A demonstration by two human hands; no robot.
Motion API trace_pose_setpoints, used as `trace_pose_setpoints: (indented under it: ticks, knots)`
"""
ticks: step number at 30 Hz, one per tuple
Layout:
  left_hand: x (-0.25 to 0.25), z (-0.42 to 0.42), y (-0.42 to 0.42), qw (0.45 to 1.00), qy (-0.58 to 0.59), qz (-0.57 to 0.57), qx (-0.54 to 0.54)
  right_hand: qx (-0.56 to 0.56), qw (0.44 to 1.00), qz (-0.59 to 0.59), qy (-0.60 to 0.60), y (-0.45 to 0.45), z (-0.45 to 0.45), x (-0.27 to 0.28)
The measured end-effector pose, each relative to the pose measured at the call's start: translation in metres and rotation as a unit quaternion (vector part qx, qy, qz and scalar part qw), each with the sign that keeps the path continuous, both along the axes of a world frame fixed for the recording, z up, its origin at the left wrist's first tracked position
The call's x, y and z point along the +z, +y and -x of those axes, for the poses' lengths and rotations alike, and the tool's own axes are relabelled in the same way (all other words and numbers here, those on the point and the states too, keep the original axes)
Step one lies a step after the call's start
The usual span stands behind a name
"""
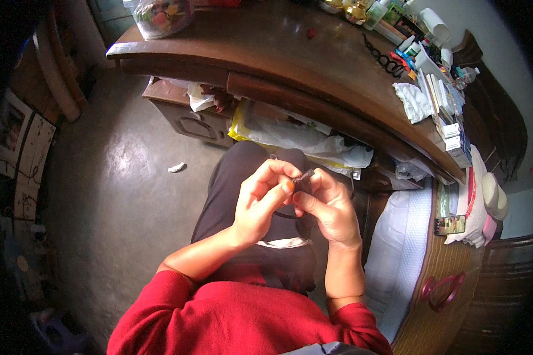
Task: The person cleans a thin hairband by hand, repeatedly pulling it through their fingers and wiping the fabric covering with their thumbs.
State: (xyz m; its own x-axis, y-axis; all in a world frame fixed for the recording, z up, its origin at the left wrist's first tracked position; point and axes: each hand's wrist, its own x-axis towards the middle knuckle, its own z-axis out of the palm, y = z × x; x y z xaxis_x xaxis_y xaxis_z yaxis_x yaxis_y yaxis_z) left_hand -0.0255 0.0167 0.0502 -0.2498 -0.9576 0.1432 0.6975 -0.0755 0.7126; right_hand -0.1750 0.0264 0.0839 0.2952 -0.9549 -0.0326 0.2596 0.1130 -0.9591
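Note:
Above my lap, my left hand (263,197) and my right hand (333,205) meet at a small dark brown piece (304,181), perhaps cloth or a hair band. Left thumb and forefinger pinch its near side, while the right thumb and fingers grip the other side. Part of it is hidden by my fingers, so its full shape cannot be told. A thin dark loop (286,216) curves below my hands; whether it joins the piece is unclear. Black trousers (222,195) cover my knees under both hands.
Ahead stands a dark wooden dresser (275,49) with bottles, a white cloth (412,103) and a black wavy headband (384,57) on top. On the right, a bed (395,235) bears a phone (449,225) and a pink-red hanger-like item (443,290). A white scrap (177,167) lies on the floor.

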Motion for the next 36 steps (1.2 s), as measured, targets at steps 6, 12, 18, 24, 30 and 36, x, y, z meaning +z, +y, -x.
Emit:
trace_pose_setpoints:
  ticks: [6, 12, 18, 24, 30, 36]
  knots:
    - [0.0, 0.012, 0.004, 0.998, 0.014, -0.056, 0.013, 0.004, 0.999, -0.045, 0.012, 0.003, 0.005, -0.006]
    - [-0.011, 0.017, 0.004, 0.996, -0.023, -0.013, 0.088, -0.018, 0.999, -0.035, 0.024, 0.012, 0.004, -0.012]
    - [-0.01, 0.016, 0.004, 0.979, -0.123, 0.114, 0.114, -0.085, 0.996, -0.017, -0.008, 0.012, -0.001, -0.012]
    - [-0.01, 0.016, 0.012, 0.996, -0.041, 0.062, 0.055, -0.132, 0.989, -0.062, 0.006, 0.009, -0.004, -0.024]
    - [-0.01, 0.02, 0.021, 0.999, -0.03, 0.023, 0.016, -0.245, 0.941, 0.192, 0.132, -0.001, -0.012, -0.049]
    - [-0.008, 0.023, 0.019, 0.99, -0.096, 0.083, 0.064, -0.224, 0.882, 0.304, 0.281, 0.01, -0.002, -0.037]
